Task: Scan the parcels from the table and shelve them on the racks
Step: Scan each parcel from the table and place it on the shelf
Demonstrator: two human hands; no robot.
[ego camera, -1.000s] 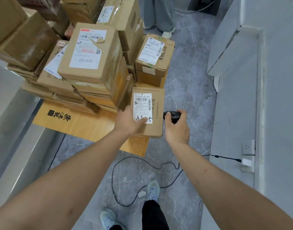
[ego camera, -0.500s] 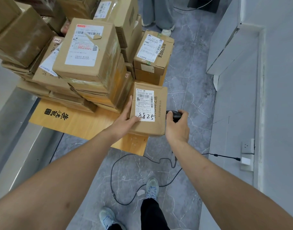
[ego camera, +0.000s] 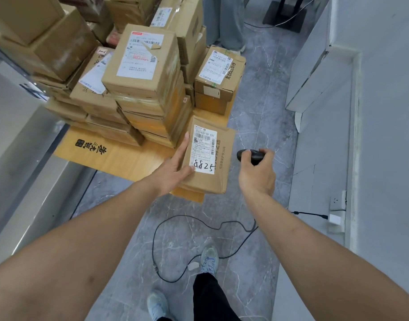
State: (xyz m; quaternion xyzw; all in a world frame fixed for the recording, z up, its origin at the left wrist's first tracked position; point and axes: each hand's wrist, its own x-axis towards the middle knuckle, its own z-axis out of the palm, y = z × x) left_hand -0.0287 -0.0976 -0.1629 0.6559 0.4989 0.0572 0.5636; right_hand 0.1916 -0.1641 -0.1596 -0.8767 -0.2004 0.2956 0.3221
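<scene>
A flat brown parcel (ego camera: pixel 219 172) lies at the near corner of the wooden table (ego camera: pixel 120 156). Its white label reads 8825. My left hand (ego camera: pixel 174 169) holds the parcel's left edge, thumb on the label's lower corner and fingers along the side. To the right of the parcel, my right hand (ego camera: pixel 258 172) grips a black barcode scanner (ego camera: pixel 250 155), apart from the box. A tall stack of cardboard parcels (ego camera: pixel 141 72) fills the table behind.
A black cable (ego camera: pixel 175 228) loops across the grey floor near my feet and runs to a wall plug (ego camera: pixel 335 218). A white wall stands on the right, a metal counter (ego camera: pixel 25 181) on the left. Another person's legs (ego camera: pixel 224 24) stand beyond the table.
My left thumb has slid off the label, uncovering the number 8825. My right hand with the scanner has drawn away to the right of the parcel.
</scene>
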